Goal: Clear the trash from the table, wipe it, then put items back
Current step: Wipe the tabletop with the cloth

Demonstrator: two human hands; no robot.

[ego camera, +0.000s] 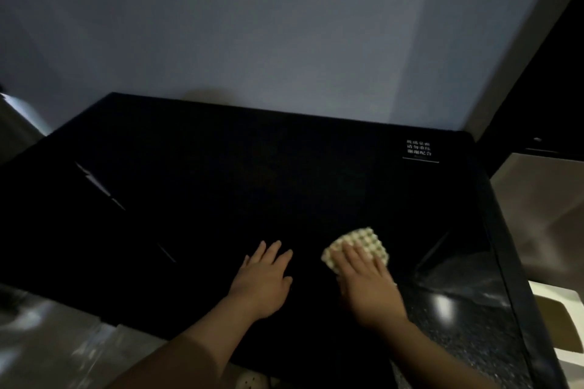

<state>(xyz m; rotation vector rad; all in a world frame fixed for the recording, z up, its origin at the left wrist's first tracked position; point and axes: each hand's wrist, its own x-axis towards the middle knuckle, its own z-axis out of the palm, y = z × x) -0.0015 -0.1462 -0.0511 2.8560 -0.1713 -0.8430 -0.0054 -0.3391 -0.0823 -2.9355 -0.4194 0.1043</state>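
Right hand (368, 281): open, fingers straight and together, palm down, pressing flat on the cloth (358, 238). No curl or pinch visible. Slight motion blur on hand and cloth.

Left hand (264, 278): open, fingers spread, flat on the bare worktop (252, 167). It holds nothing and looks like a brace.

Key relation: the cloth sits directly under the right hand's fingers, and its far part sticks out ahead of the fingertips. It lies to the right of the left hand, with a strip of bare worktop between them, not touching. So the right hand is the one on it and the left is close but apart. Both hands are near the front edge, right of centre. Most of the worktop stretches away forward and to the left, so the next strokes probably go that way, judging from the layout.

Cloth: cream, folded into a small pad, bumpy waffle texture with rows of raised dots. The visible part is roughly square, turned corner-forward. The long axis cannot be told because the hand covers the near half.

Worktop: black, glossy, with glints at the right front and thin light streaks at the left. No trash or other items visible on it, so the stage is likely wiping, with putting items back not yet done.

Further out: small white printed label (419, 148) at the far right corner, text too small to read. Grey wall (284, 25) behind. Pale floor (47, 341) at lower left.
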